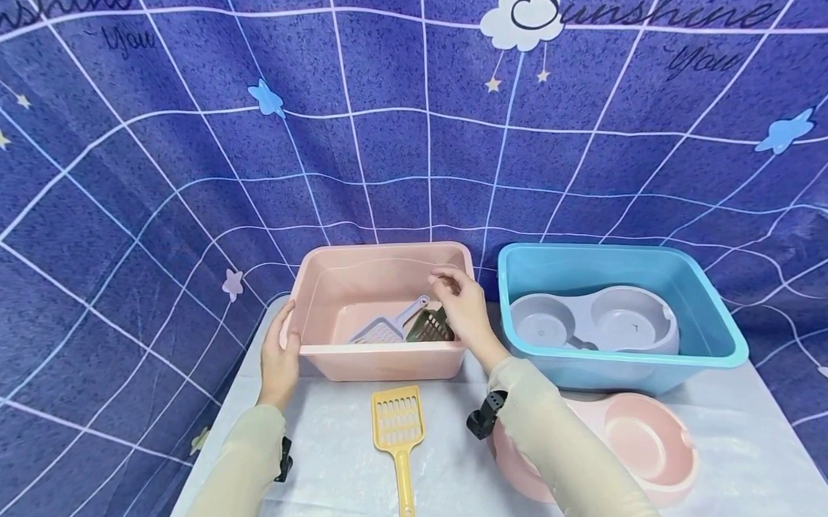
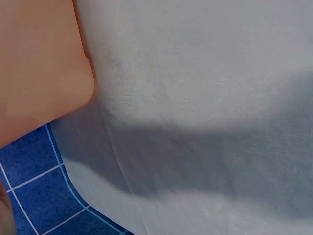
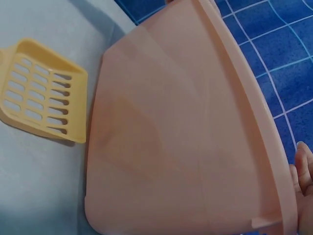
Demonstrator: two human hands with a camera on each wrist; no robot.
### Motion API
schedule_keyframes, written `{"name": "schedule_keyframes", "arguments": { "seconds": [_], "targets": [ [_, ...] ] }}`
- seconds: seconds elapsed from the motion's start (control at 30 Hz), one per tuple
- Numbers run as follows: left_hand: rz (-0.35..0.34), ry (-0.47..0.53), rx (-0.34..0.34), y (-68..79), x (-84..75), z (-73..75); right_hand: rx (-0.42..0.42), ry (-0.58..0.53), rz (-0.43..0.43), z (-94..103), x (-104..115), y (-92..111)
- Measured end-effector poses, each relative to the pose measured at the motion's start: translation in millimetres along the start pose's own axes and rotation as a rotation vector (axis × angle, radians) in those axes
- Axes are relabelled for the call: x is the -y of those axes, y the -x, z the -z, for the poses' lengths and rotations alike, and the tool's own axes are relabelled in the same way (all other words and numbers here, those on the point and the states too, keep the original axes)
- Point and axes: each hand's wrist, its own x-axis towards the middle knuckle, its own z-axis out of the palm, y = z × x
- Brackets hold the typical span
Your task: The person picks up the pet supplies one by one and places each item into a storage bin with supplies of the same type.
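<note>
My left hand (image 1: 279, 362) lies at the left wall of a pink litter box (image 1: 383, 362), fingers along its outside and thumb near the front corner. Over the box's front right corner, my right hand (image 1: 462, 311) curls its thumb and fingers around the handle of a dark green litter scoop (image 1: 428, 326). Much of that handle is hidden behind the hand. Beside it in the box lies a lavender litter scoop (image 1: 381, 330), its handle toward the right back. At the right wrist view's edge, part of my right hand (image 3: 305, 188) shows beyond the box rim.
A yellow litter scoop (image 1: 400, 444) lies on the table (image 1: 339, 474) before the pink box. To the right, a blue litter box (image 1: 720, 320) holds a grey double bowl (image 1: 580, 306). A pink double bowl (image 1: 685, 470) sits under my right forearm. A patterned blue curtain (image 1: 397, 152) hangs behind.
</note>
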Motion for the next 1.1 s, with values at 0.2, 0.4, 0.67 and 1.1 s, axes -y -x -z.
{"name": "schedule_keyframes", "arguments": {
  "seconds": [0.2, 0.4, 0.67, 1.1],
  "targets": [
    [-0.01, 0.01, 0.0, -0.5, 0.5, 0.9, -0.002, -0.026, 0.027, 7.4, 5, 2],
    [-0.009, 0.023, 0.003, -0.3, 0.1, 0.6, 0.012, -0.036, 0.048, 13.6, 13, 7],
    [-0.02, 0.03, -0.011, -1.1, -0.4, 0.0, 0.015, -0.042, 0.062, 18.6, 20, 18],
    [-0.027, 0.002, -0.013, -1.8, 1.7, -0.4, -0.014, -0.128, 0.08, 22.6, 31, 34]
  ]
}}
